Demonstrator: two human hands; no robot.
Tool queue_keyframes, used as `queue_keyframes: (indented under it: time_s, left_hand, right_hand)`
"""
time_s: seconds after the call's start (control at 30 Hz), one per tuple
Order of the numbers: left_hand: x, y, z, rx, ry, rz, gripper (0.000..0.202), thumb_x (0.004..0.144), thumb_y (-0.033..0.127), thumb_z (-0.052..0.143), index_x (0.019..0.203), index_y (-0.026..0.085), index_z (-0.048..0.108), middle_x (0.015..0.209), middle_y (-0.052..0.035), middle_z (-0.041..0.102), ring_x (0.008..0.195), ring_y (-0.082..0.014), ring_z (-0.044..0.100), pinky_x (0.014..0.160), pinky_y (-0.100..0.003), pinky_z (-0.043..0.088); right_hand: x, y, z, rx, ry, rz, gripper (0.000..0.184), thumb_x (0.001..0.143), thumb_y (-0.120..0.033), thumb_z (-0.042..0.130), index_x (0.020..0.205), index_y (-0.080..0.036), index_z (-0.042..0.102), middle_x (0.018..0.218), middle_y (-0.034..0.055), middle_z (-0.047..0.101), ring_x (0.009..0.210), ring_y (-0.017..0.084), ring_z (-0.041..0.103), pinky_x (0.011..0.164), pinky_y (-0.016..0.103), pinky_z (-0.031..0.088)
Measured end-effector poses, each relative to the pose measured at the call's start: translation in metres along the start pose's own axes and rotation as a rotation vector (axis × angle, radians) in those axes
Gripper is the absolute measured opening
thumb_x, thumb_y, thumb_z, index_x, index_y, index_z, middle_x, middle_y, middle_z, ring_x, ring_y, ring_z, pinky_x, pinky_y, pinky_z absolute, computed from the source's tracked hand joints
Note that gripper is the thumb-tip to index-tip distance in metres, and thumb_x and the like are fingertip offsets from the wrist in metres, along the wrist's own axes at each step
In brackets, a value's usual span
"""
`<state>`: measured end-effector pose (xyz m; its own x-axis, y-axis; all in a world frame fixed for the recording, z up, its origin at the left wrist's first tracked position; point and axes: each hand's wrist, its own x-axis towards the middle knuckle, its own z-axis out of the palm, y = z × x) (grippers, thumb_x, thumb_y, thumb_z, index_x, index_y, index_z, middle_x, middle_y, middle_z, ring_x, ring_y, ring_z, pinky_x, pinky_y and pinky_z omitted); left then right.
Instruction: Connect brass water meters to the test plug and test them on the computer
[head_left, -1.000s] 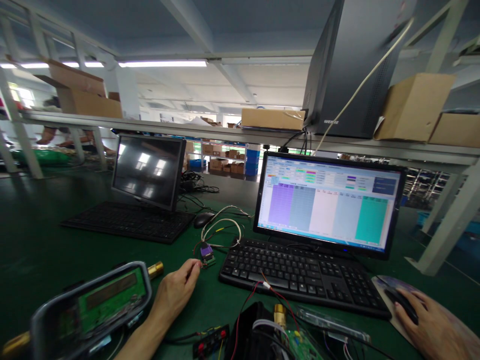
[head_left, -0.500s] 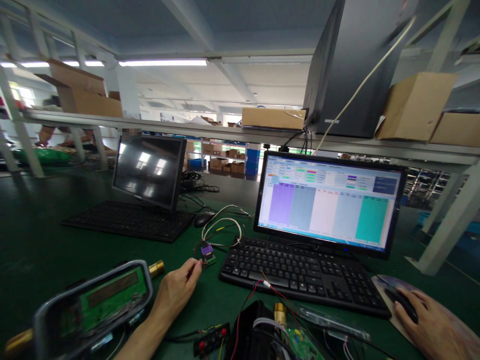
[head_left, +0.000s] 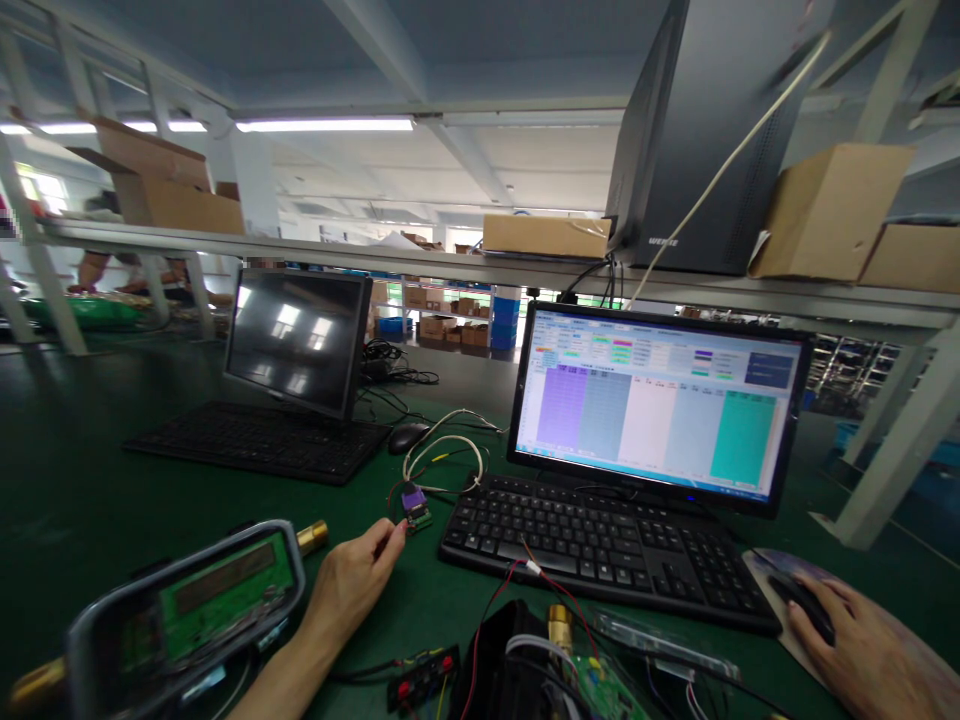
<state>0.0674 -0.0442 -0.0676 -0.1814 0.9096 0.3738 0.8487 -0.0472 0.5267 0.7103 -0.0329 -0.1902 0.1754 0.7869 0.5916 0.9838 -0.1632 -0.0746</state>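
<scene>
Leftmost, a grey-framed meter point(head_left: 191, 605) with brass ends lies on the green counter point(head_left: 431, 590), cropped by the bottom edge; a band of green surface separates it from the left keyboard point(head_left: 255, 442) and dark monitor point(head_left: 296, 340) behind. Just right of the meter, the left hand point(head_left: 360, 570) has thumb and forefinger pinched together, tips at the near edge of a purple connector point(head_left: 414, 498); I cannot tell whether they grip it. The connector sits left of the right keyboard point(head_left: 600, 550), with a narrow strip of green between them. Below, a red-buttoned module point(head_left: 424, 680) and a circuit board point(head_left: 604, 690) crowd the keyboard's front side, leaving little room there. At far right, the right hand point(head_left: 862, 640) curves over a black mouse point(head_left: 808, 608) on a pad point(head_left: 761, 572) just beside the keyboard's end.
</scene>
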Motion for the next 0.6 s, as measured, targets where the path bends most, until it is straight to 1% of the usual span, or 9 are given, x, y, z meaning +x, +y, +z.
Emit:
queue_keyframes:
  time_s: [0.2, 0.37, 0.47, 0.6]
  left_hand:
    - [-0.001, 0.007, -0.003, -0.007, 0.020, -0.022, 0.038, 0.085, 0.053, 0.034, 0.068, 0.021, 0.045, 0.054, 0.0033, 0.040, 0.050, -0.0121, 0.044, 0.056, -0.023, 0.029]
    - [-0.001, 0.008, -0.002, -0.029, 0.071, -0.023, 0.033, 0.084, 0.052, 0.038, 0.071, 0.022, 0.044, 0.055, 0.0047, 0.044, 0.048, -0.0117, 0.046, 0.054, -0.023, 0.030]
    - [-0.001, 0.008, -0.003, -0.027, 0.086, -0.027, 0.031, 0.084, 0.049, 0.037, 0.071, 0.022, 0.041, 0.054, 0.0050, 0.044, 0.047, -0.0124, 0.046, 0.054, -0.024, 0.031]
    - [-0.002, 0.009, -0.005, -0.002, 0.079, -0.040, 0.029, 0.085, 0.047, 0.035, 0.071, 0.022, 0.038, 0.054, 0.0046, 0.043, 0.049, -0.0137, 0.047, 0.055, -0.025, 0.030]
  right_hand:
    - [-0.001, -0.003, -0.004, -0.004, -0.048, 0.006, 0.058, 0.083, -0.052, 0.032, 0.119, -0.014, 0.055, 0.117, 0.0174, 0.054, 0.108, 0.033, 0.055, 0.088, 0.049, 0.048]
    - [0.000, -0.012, -0.015, 0.039, 0.015, 0.003, 0.049, 0.077, -0.047, 0.038, 0.111, -0.019, 0.059, 0.109, 0.0137, 0.059, 0.105, 0.032, 0.056, 0.089, 0.047, 0.047]
    - [0.001, -0.016, -0.020, 0.063, 0.024, 0.002, 0.047, 0.075, -0.045, 0.039, 0.108, -0.019, 0.061, 0.106, 0.0132, 0.060, 0.104, 0.032, 0.056, 0.089, 0.047, 0.047]
    - [0.002, -0.010, -0.015, 0.054, 0.010, -0.022, 0.048, 0.075, -0.045, 0.039, 0.108, -0.018, 0.061, 0.109, 0.0139, 0.060, 0.108, 0.032, 0.054, 0.090, 0.047, 0.046]
